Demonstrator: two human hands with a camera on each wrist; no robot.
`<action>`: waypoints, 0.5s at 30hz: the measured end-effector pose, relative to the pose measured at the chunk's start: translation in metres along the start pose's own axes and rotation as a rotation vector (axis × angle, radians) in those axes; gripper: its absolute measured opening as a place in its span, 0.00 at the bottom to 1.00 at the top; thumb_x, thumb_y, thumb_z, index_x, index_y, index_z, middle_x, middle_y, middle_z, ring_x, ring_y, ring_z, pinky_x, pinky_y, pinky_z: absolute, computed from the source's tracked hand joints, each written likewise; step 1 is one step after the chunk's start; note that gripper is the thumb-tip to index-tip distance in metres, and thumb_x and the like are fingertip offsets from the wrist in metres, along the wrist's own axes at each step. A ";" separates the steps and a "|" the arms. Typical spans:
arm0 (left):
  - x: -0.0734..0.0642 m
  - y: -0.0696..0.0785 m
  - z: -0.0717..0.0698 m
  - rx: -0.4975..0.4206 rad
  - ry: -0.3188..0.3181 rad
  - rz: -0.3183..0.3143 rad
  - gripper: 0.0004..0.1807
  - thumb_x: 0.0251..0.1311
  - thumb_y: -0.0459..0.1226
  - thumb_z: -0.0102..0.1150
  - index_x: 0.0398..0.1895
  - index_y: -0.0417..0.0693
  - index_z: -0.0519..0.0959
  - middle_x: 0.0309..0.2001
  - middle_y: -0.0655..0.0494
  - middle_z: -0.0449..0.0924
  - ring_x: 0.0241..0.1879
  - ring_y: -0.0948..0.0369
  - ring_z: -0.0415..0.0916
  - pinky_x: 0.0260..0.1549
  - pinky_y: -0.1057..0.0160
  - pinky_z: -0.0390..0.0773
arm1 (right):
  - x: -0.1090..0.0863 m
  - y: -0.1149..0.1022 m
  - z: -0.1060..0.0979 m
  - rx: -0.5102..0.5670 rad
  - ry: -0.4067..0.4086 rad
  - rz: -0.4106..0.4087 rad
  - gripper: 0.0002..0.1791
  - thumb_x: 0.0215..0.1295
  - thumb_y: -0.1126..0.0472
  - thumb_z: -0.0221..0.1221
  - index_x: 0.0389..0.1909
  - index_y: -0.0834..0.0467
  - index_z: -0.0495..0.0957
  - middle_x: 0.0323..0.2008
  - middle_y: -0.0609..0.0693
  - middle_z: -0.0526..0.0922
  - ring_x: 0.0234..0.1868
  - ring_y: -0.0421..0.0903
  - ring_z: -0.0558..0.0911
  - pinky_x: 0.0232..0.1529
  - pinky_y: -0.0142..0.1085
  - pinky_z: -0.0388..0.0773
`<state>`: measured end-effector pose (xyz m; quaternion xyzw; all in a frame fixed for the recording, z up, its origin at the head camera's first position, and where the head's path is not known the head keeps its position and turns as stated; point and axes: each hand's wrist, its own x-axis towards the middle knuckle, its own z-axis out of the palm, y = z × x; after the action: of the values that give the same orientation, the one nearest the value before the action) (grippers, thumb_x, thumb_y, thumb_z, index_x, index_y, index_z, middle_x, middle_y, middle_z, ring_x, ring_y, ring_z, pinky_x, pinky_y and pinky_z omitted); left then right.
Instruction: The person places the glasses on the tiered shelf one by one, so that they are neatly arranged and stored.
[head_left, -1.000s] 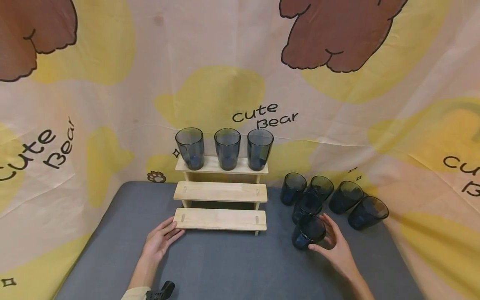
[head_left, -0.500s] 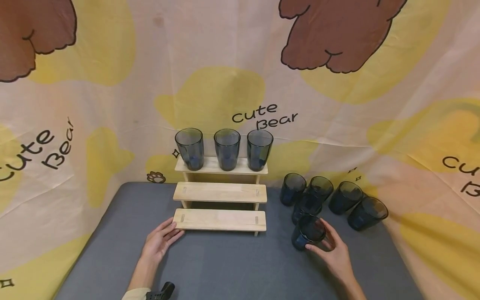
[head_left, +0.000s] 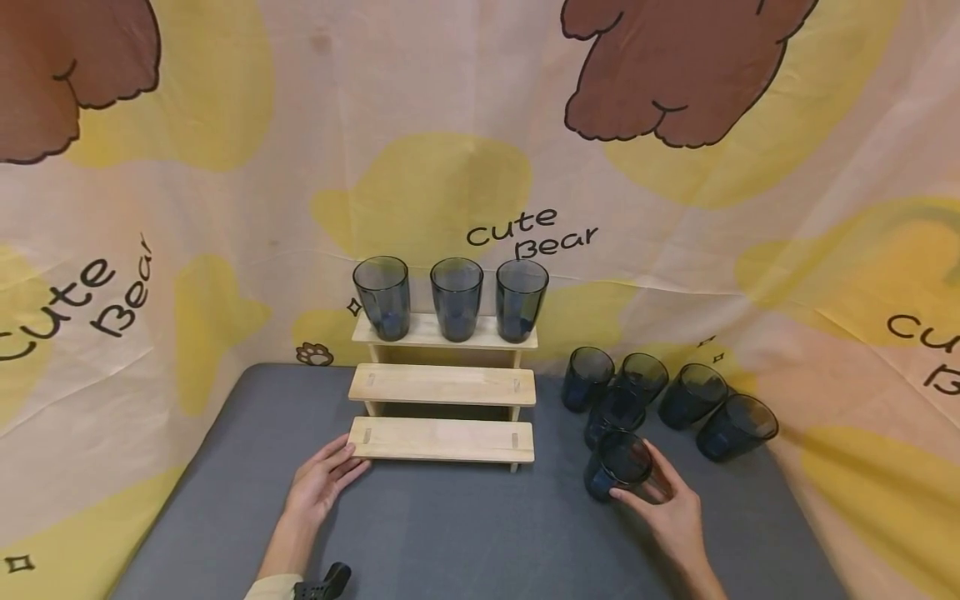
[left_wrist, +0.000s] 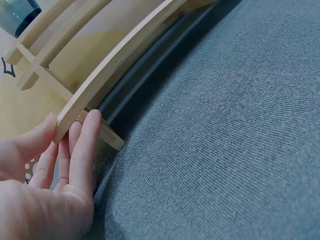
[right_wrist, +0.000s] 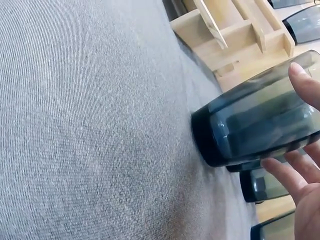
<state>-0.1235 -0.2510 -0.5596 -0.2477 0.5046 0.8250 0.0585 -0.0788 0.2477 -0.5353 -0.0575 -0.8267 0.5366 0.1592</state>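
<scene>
A three-step wooden display stand point(head_left: 442, 438) stands at the middle, with three blue-grey drinking glasses point(head_left: 457, 302) upright on its top step. My left hand point(head_left: 320, 483) pinches the left end of the lowest step; in the left wrist view the thumb lies at the board's edge point(left_wrist: 107, 70) and the fingers reach beneath it. On the right, my right hand point(head_left: 671, 508) holds the nearest dark blue glass point(head_left: 617, 467), thumb on the near side and fingers round the far side. That glass point(right_wrist: 260, 112) has its base close to the cloth in the right wrist view.
Behind the held glass, several more dark glasses point(head_left: 692, 396) are grouped at the right side of the grey cloth-covered table point(head_left: 450, 533). A printed fabric backdrop point(head_left: 420, 192) rises behind and along both sides. A dark wrist strap device point(head_left: 324, 582) is on the left wrist.
My right thumb and hand have shifted slightly left, closing round the nearest glass. The left hand, the stand and the other glasses stay in place.
</scene>
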 end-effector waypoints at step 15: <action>-0.001 0.000 0.001 0.008 0.022 0.011 0.28 0.67 0.28 0.56 0.70 0.37 0.62 0.37 0.58 0.82 0.39 0.60 0.82 0.53 0.54 0.83 | -0.003 -0.037 0.012 -0.032 0.043 0.052 0.48 0.41 0.59 0.80 0.68 0.51 0.71 0.58 0.54 0.80 0.56 0.49 0.80 0.43 0.21 0.83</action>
<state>-0.1229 -0.2496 -0.5582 -0.2535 0.5101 0.8204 0.0494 -0.0765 0.2211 -0.5066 -0.0930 -0.8297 0.5260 0.1619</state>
